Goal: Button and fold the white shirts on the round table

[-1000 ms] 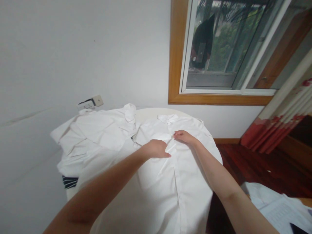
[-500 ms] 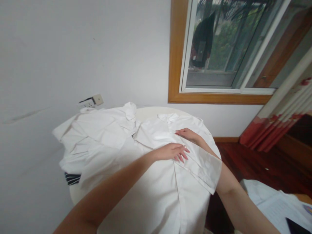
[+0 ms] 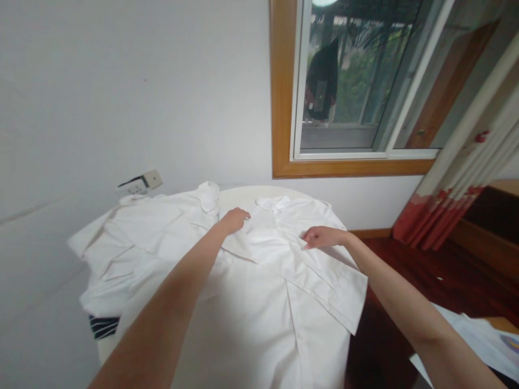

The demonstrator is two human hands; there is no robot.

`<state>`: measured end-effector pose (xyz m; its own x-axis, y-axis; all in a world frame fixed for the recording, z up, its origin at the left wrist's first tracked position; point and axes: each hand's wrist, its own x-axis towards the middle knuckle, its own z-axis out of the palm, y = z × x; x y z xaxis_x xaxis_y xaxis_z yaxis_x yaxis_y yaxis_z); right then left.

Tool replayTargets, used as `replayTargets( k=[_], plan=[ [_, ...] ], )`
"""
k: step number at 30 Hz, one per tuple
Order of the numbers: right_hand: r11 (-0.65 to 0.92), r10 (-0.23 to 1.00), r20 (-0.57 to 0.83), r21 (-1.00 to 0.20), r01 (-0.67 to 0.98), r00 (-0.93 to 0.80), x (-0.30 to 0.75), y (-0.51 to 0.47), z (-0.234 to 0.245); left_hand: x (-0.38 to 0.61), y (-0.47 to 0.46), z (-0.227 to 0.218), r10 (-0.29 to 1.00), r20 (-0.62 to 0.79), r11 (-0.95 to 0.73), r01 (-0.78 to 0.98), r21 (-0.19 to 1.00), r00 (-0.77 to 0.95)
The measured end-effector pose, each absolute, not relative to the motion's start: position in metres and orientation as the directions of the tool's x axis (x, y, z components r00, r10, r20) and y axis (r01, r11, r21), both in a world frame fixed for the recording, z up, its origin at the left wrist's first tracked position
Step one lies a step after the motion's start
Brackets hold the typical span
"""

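A white shirt [image 3: 259, 302] lies spread over a round white table [image 3: 259, 191], its collar towards the wall and its button strip running towards me. One sleeve [image 3: 332, 292] is laid slantwise across the body, its cuff end at the right. My left hand [image 3: 234, 220] is closed on the shirt's fabric near the left shoulder, fingertips partly hidden. At the right, my right hand [image 3: 322, 236] pinches a fold of the same shirt along the upper edge of the sleeve.
Crumpled white clothes [image 3: 150, 227] are heaped on the table's left side, with a dark striped cloth [image 3: 104, 326] beneath. Behind are a wall socket [image 3: 138, 186] and a wood-framed window [image 3: 284, 108]. Papers [image 3: 474, 335] lie low at the right, near a curtain [image 3: 425, 210].
My left hand has moved from the sleeve to the shirt's left shoulder area and closed there. My right hand has drawn slightly towards me, gripping the fabric. The view has shifted a little.
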<state>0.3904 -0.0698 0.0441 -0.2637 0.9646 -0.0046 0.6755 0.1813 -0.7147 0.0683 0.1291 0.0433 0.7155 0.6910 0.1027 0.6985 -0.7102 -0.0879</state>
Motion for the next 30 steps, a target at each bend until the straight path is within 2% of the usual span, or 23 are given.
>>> replayTargets(
  k=[3,8,12,17,21,24,30],
  plan=[
    [0.268,0.942,0.020,-0.647,0.714,-0.335,0.392,-0.081,0.045,0.077,0.134,0.040,0.633,0.011,-0.760,0.624,-0.179,0.774],
    [0.396,0.908,0.069,-0.455,0.797,-0.412,0.391,-0.102,0.034,0.087,0.139,0.040,0.647,-0.026,-0.723,0.602,-0.339,0.762],
    [0.368,0.930,0.158,-0.327,0.871,-0.333,0.386,-0.116,0.017,0.089,0.149,0.044,0.651,-0.003,-0.705,0.603,-0.373,0.759],
    [0.269,0.948,0.258,-0.323,0.907,-0.189,0.379,-0.126,0.004,0.078,0.171,0.056,0.723,-0.027,-0.644,0.658,-0.390,0.691],
    [0.222,0.952,0.282,-0.352,0.909,-0.123,0.379,-0.129,-0.001,0.061,0.188,0.064,0.739,0.136,-0.574,0.723,-0.385,0.660],
    [0.215,0.947,0.301,-0.330,0.919,-0.113,0.379,-0.129,-0.003,0.050,0.195,0.066,0.737,0.246,-0.524,0.762,-0.381,0.630],
    [0.125,0.935,0.345,-0.110,0.986,-0.080,0.375,-0.125,-0.006,0.054,0.185,0.050,0.739,0.328,-0.498,0.804,-0.324,0.589]
  ],
)
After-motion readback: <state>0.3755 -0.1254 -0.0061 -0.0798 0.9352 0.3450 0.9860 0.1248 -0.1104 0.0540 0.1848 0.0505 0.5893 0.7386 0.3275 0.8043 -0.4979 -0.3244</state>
